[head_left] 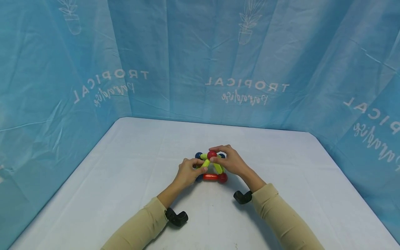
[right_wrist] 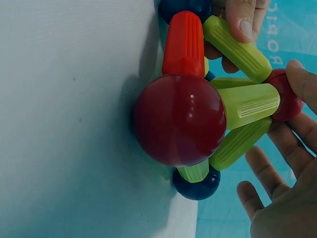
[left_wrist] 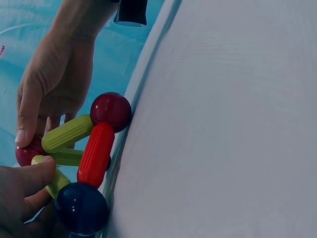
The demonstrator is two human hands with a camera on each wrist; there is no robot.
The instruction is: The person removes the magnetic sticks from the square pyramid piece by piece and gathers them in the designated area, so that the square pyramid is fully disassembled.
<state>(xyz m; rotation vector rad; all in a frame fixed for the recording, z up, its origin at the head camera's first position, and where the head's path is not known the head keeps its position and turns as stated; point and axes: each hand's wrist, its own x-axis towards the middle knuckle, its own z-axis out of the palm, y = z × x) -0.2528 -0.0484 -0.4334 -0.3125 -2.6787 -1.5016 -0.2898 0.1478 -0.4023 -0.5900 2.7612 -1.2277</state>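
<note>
Glossy red ball (right_wrist: pixel 179 120); left hand (head_left: pixel 187 172), pinching ribbed green rod (right_wrist: pixel 238 49)

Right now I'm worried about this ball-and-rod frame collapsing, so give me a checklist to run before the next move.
1. Top red ball pinched by the right hand: ok.
2. Front-left green rod held by the left hand: ok.
3. Red rod meeting the front red ball and front blue ball: ok.
4. Front-right green rod reaching the top red ball: ok.
5. Rear-left blue ball firmly joined to its rods: cannot tell; the left hand partly covers that side.
</note>
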